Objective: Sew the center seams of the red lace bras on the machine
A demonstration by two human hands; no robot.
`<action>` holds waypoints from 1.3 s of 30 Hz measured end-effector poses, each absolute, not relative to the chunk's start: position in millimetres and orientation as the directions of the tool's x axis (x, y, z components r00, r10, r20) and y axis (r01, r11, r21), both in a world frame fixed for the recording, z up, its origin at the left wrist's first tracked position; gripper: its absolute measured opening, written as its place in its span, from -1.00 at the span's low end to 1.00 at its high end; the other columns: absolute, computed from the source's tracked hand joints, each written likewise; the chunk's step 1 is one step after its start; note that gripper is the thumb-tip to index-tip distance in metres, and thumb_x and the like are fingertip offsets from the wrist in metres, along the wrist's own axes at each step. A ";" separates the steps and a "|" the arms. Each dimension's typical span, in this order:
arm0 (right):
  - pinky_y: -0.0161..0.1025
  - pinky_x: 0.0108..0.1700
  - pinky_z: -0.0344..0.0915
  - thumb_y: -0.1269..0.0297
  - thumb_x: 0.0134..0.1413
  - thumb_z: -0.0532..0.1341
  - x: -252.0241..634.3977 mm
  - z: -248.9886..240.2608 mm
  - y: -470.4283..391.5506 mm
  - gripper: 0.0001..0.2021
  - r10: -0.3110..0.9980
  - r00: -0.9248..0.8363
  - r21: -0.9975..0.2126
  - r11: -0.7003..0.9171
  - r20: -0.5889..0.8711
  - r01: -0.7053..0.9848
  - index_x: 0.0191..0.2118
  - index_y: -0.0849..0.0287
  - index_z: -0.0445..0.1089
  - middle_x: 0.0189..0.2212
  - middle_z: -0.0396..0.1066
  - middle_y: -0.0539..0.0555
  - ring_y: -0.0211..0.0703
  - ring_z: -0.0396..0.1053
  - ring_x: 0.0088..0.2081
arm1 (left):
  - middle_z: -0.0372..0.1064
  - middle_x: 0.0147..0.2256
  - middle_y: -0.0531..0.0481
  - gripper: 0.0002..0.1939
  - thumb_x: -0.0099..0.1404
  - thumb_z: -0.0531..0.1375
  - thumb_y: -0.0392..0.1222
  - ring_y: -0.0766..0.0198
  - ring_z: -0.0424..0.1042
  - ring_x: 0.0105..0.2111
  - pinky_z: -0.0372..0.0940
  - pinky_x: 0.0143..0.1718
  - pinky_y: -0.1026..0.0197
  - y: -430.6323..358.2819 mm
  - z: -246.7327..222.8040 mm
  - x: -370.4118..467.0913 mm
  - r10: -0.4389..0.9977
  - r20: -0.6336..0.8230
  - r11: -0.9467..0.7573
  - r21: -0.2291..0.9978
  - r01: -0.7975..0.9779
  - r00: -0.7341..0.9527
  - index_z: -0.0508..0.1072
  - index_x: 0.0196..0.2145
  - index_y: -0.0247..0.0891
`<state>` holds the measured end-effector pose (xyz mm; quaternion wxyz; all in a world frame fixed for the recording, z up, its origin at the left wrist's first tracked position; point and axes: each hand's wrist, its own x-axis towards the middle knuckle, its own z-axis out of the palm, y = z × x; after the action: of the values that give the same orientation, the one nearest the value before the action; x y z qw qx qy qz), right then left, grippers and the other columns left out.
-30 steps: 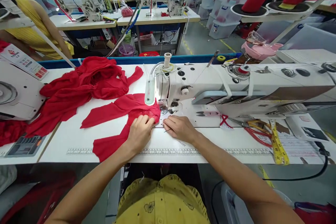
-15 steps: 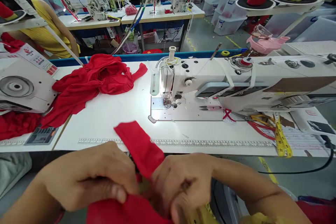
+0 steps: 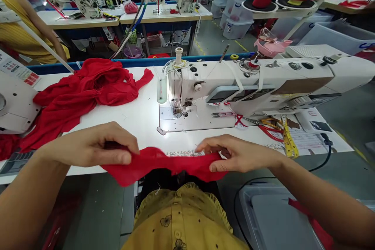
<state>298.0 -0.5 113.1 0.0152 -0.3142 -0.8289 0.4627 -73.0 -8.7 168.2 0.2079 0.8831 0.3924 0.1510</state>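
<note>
A strip of red fabric (image 3: pixel 155 164) is stretched between my two hands, just above the front edge of the white sewing table (image 3: pixel 117 119). My left hand (image 3: pixel 99 146) pinches its left end, thumb in front and fingers behind. At the other end, my right hand (image 3: pixel 231 154) grips the cloth between thumb and fingers. Both ends hang down a little, and the middle is gathered narrow. Behind the strip stands a white sewing machine (image 3: pixel 263 80), its needle area (image 3: pixel 177 111) beyond the cloth with no fabric under it.
A heap of red fabric (image 3: pixel 96 82) lies on the table's left. Thread snips (image 3: pixel 224 114), scissors (image 3: pixel 269 123) and a yellow tape measure (image 3: pixel 288 140) lie under and beside the machine arm. A lidded plastic bin (image 3: pixel 269 211) stands low at right. Another person's arm (image 3: pixel 43 27) shows at upper left.
My hands have moved up and apart, drawing the red strip out sideways between them; before, they were close together, low, with the cloth bunched. The view has shifted to the right.
</note>
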 end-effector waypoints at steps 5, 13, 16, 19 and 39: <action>-0.29 -0.42 0.03 0.02 0.26 0.18 326.0 110.7 11.4 -0.71 0.641 -0.735 -0.452 0.601 -0.220 0.659 -0.35 0.11 0.43 -0.51 0.39 -0.04 -0.25 0.27 -0.48 | 0.45 -0.42 0.08 -0.60 0.42 0.10 0.12 0.40 0.38 -0.46 0.27 -0.47 0.39 4.1 158.4 -93.7 0.725 -0.078 -0.594 0.432 0.678 0.684 0.57 -0.34 -0.20; -0.22 -0.48 -0.03 0.27 0.35 0.08 359.8 86.3 -7.6 -0.76 0.668 -0.659 0.269 0.602 0.347 0.752 -0.26 0.12 0.49 -0.40 0.50 0.13 -0.13 0.38 -0.38 | 0.52 -0.25 -0.04 -0.76 0.39 0.17 -0.29 0.25 0.45 -0.36 0.26 -0.42 0.25 -46.1 67.4 -89.1 0.596 0.469 -0.491 -0.430 0.757 0.652 0.48 -0.02 -0.15; -0.26 -0.37 0.21 0.17 0.34 0.15 343.3 63.4 -13.5 -0.78 0.661 -0.680 0.086 0.694 0.316 0.715 -0.11 0.13 0.49 -0.14 0.55 0.15 -0.09 0.47 -0.14 | 0.51 -0.14 -0.21 -0.67 0.37 0.23 -0.12 0.06 0.50 -0.18 0.42 -0.22 0.07 -57.3 33.5 -67.9 0.622 0.404 -0.669 -0.171 0.723 0.671 0.44 0.04 -0.30; -0.29 -0.19 0.33 0.38 0.32 0.15 303.9 44.7 -6.4 -0.80 0.631 -0.665 -0.048 0.738 0.399 0.673 -0.04 0.10 0.48 -0.04 0.55 0.07 -0.16 0.45 -0.01 | 0.49 -0.03 -0.22 -0.63 0.38 0.19 -0.32 0.06 0.46 0.02 0.42 0.02 0.04 -46.9 20.8 -40.2 0.582 0.461 -0.764 0.028 0.645 0.670 0.37 0.14 -0.33; -0.36 -0.59 0.07 0.26 0.38 0.10 244.3 2.4 16.3 -0.72 0.668 -0.685 -0.181 0.741 0.290 0.647 0.07 0.01 0.49 -0.04 0.51 0.08 -0.11 0.34 -0.06 | -0.08 0.41 -0.25 -0.33 0.34 0.12 0.27 -0.48 -0.21 0.39 -0.26 0.18 -0.71 -29.4 -4.5 -14.9 0.815 0.078 -0.579 0.144 0.803 0.574 0.15 0.35 0.17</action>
<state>244.3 16.3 2.4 0.1707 -0.3584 -0.9173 0.0319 -14.9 -29.4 -4.5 0.0464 0.8859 0.4566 0.0678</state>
